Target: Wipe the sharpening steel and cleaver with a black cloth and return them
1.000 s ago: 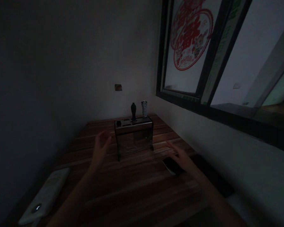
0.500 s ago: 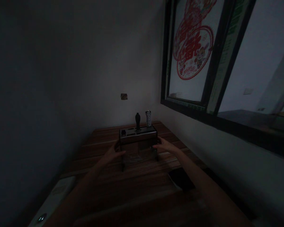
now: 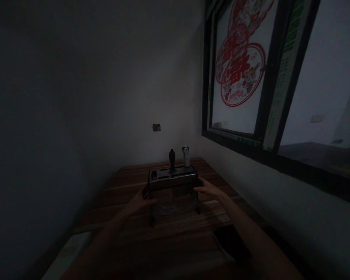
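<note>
Knife rack, metal-topped with a clear front pane, standing on the wooden table near the far wall; the light is dim. Reading from the left, a pale flat object lies at the table's near-left edge. The left hand, which a second ago hung in the air short of the rack, now rests against the rack's left end, thumb toward the front pane. We cannot tell in this light whether its fingers close round the frame. A black handle and a silvery handle stand upright in the top slots. The right hand, a second ago over the dark phone, now meets the rack's right end with fingers stretched out and uncurled; the phone lies apart, nearer us. We judge the rack to be bracketed between both hands, level on its feet. At right, a window bears a red paper-cut.
</note>
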The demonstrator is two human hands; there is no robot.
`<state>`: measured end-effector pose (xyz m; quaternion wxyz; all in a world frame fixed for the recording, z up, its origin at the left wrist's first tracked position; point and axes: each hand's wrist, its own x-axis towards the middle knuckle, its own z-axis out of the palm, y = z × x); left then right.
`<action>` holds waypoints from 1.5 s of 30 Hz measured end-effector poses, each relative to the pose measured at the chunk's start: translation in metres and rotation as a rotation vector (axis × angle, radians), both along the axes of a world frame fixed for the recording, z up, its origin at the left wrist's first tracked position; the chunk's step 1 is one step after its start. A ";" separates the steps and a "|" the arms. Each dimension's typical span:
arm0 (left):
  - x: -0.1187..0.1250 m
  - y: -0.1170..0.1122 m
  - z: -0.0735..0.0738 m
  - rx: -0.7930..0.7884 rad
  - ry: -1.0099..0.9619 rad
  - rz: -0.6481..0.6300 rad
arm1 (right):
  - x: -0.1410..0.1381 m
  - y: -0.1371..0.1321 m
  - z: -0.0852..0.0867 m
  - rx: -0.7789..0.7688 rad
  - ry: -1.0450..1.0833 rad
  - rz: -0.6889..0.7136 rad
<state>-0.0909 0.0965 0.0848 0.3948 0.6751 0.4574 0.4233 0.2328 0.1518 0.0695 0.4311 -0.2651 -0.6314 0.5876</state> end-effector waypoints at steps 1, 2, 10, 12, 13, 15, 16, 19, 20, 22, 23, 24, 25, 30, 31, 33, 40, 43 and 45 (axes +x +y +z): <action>-0.001 0.001 0.000 0.002 -0.003 -0.004 | 0.000 0.001 0.001 0.012 -0.006 0.004; -0.002 0.002 0.000 0.000 -0.010 -0.005 | 0.001 0.003 0.001 0.018 -0.016 0.008; -0.004 0.008 -0.002 0.003 -0.041 0.007 | 0.005 0.011 -0.003 0.027 -0.096 0.033; -0.004 0.009 -0.003 0.004 -0.039 0.027 | 0.005 0.013 -0.005 0.038 -0.099 0.019; -0.004 0.010 -0.002 0.005 -0.039 0.034 | 0.005 0.015 -0.006 0.045 -0.096 0.013; -0.003 0.010 -0.001 0.011 -0.034 0.044 | 0.005 0.017 -0.007 0.068 -0.094 0.001; -0.003 0.009 0.000 0.014 -0.026 0.045 | 0.005 0.017 -0.007 0.080 -0.098 -0.003; -0.002 0.007 0.003 0.028 0.005 0.049 | 0.003 0.017 -0.006 0.107 -0.108 -0.026; -0.002 0.006 0.003 0.035 0.010 0.046 | 0.003 0.016 -0.005 0.109 -0.108 -0.036; -0.002 0.006 0.004 0.048 0.009 0.043 | 0.002 0.014 -0.002 0.106 -0.103 -0.049; -0.002 0.005 0.004 0.051 0.009 0.043 | 0.001 0.013 -0.001 0.102 -0.099 -0.052; -0.002 0.005 0.005 0.054 0.011 0.048 | 0.001 0.012 0.000 0.099 -0.097 -0.054; -0.001 0.004 0.005 0.056 0.016 0.057 | 0.002 0.011 0.001 0.098 -0.095 -0.060; 0.011 0.002 0.011 0.078 -0.004 0.086 | 0.016 0.013 0.007 0.120 -0.117 -0.116; 0.016 0.002 0.013 0.084 -0.018 0.077 | 0.021 0.013 0.009 0.126 -0.125 -0.123; 0.027 0.002 0.016 0.098 -0.048 0.054 | 0.034 0.010 0.015 0.136 -0.137 -0.134; 0.080 -0.001 0.021 0.103 -0.108 -0.012 | 0.086 -0.022 0.033 0.061 -0.193 -0.262; 0.102 -0.004 0.016 0.099 -0.125 -0.060 | 0.107 -0.036 0.032 -0.003 -0.188 -0.324; 0.115 -0.005 0.010 0.102 -0.141 -0.068 | 0.119 -0.042 0.028 -0.042 -0.166 -0.352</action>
